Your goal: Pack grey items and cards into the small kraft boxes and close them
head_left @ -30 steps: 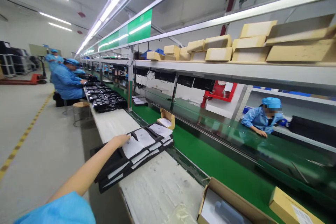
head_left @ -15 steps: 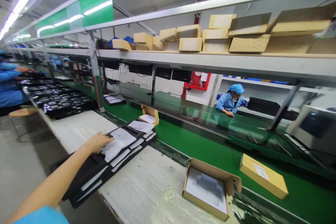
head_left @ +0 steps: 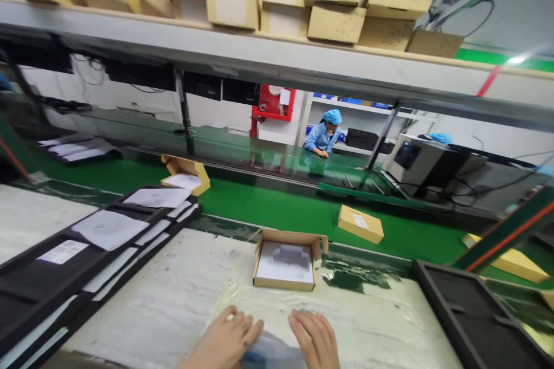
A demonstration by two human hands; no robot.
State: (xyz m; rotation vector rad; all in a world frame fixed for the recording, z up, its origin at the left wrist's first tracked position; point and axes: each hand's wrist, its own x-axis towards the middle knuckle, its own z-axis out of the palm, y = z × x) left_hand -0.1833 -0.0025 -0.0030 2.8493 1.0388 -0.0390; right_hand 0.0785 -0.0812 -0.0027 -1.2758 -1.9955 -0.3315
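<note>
Both my hands are low at the near edge of the white worktable (head_left: 182,294). My left hand (head_left: 229,339) and my right hand (head_left: 315,339) lie side by side, each touching an end of a blurred grey flat item (head_left: 269,351) between them. What the item is cannot be made out. Crinkled clear film (head_left: 363,305) covers the table around the hands. Just beyond them stands an open cardboard box (head_left: 285,259) with a white moulded insert inside.
Stacked black trays (head_left: 26,277) holding white sheets reach in from the left. An empty black tray (head_left: 467,311) lies at the right. On the green conveyor (head_left: 277,207) sit a closed carton (head_left: 360,223) and an open one (head_left: 186,176). Across it a co-worker (head_left: 324,135) sits, beside a grey machine (head_left: 415,161). Cartons fill the overhead shelf (head_left: 277,55).
My view swung right and down. My left hand left the sheets on the black trays and came to the table's near edge. My right hand came into view beside it.
</note>
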